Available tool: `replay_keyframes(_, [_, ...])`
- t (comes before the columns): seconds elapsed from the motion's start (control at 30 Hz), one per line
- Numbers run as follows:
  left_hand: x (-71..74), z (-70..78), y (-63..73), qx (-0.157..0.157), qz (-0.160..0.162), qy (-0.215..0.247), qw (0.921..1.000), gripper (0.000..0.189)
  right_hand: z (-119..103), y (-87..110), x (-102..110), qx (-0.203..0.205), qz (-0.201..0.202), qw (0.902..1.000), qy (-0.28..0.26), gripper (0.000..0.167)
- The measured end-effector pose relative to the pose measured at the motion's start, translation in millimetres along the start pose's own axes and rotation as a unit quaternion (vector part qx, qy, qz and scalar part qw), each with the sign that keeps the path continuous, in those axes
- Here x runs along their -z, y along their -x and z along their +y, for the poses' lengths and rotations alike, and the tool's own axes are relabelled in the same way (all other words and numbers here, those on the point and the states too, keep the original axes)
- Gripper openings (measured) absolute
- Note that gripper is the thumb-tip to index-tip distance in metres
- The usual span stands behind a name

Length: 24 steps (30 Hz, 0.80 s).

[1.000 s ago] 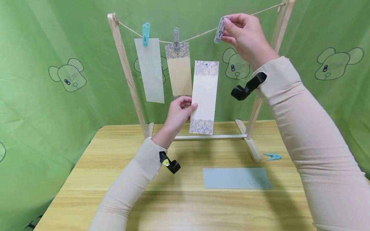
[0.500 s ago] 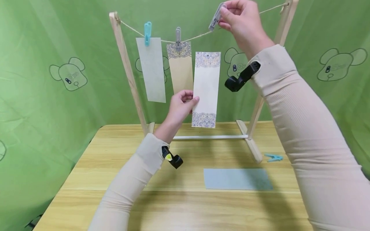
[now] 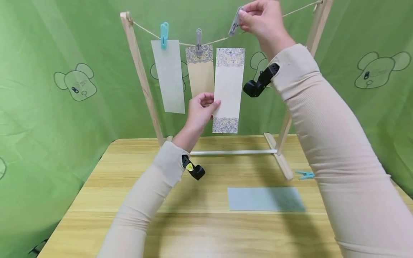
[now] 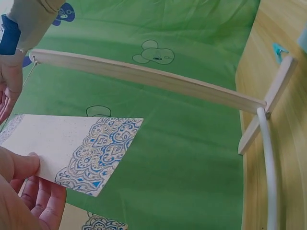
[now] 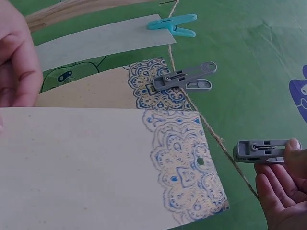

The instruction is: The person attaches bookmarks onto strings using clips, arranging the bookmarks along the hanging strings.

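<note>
My left hand [image 3: 201, 109] pinches the left edge of a white paper strip [image 3: 228, 86] with blue patterned bands at both ends. The strip hangs upright, its top edge just below the twine [image 3: 220, 40]. In the right wrist view a small dark hole shows near that patterned end. Up by the twine, my right hand [image 3: 262, 23] pinches a grey clothespin [image 5: 261, 151] between thumb and fingers, its nose pointing down toward the line. Left of the white strip, a tan patterned strip [image 3: 200, 71] hangs from another grey clothespin [image 3: 198, 41], partly hidden by my left hand.
A pale strip [image 3: 169, 79] hangs from a blue clothespin [image 3: 164, 36] farther left. The twine runs between posts of a wooden frame [image 3: 142, 79] with a white crossbar [image 3: 238, 152]. On the table lie a blue-grey strip [image 3: 251, 199] and a blue clothespin [image 3: 304, 175].
My left hand has raised the white strip toward the twine. My right hand, with the grey clothespin, first rose and moved left, then dipped slightly toward the line.
</note>
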State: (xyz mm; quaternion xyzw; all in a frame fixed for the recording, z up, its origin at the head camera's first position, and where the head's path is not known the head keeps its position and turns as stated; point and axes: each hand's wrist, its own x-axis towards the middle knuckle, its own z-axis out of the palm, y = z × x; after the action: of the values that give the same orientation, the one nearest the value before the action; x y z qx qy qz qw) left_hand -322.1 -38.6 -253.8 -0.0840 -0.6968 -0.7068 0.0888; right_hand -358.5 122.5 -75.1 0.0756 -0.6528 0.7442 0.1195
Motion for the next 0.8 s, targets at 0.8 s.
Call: replay_keyframes(0.8, [-5.6, -3.8, -16.0, 0.002, 0.03, 0.004, 0.9995, 0.018, 9, 0.5, 0, -0.007, 0.003, 0.9961, 0.088, 0.008])
